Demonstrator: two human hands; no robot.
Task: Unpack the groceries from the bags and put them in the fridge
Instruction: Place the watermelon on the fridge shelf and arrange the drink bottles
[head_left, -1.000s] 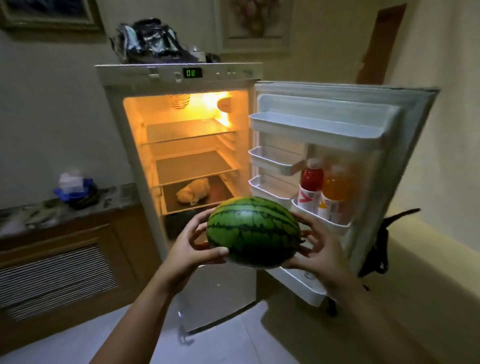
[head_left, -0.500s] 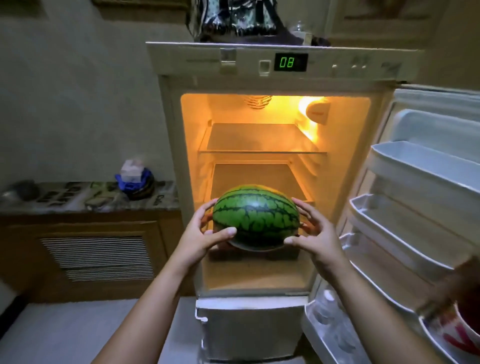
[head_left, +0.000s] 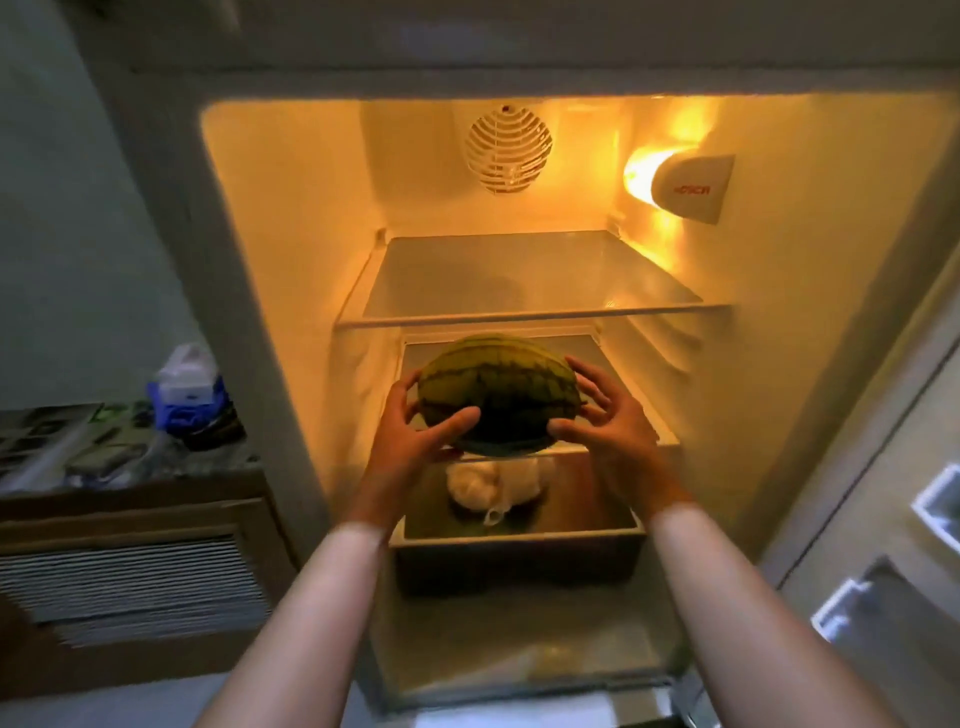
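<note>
left hand (head_left: 415, 431) and right hand (head_left: 610, 426), fingers spread, cup the melon (head_left: 498, 392) from both sides at the middle shelf (head_left: 628, 410) of the lit fridge (head_left: 291, 234).

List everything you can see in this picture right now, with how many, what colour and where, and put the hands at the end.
watermelon: one, green with dark stripes, held at the front of the middle shelf
fridge: one, pale, open, lit yellow inside
top shelf: one, clear glass, bare, under the fan grille
fan grille: one, white, round, on the back wall
lamp housing: one, white, lit, on the right inner wall
white bag: one, whitish, on the shelf below the watermelon
drawer: one, dark, pulled out at the bottom
blue and white bundle: one, on the counter to the left
counter: one, patterned top over a wooden cabinet
left hand: one, holds the watermelon's left side
right hand: one, holds its right side
</note>
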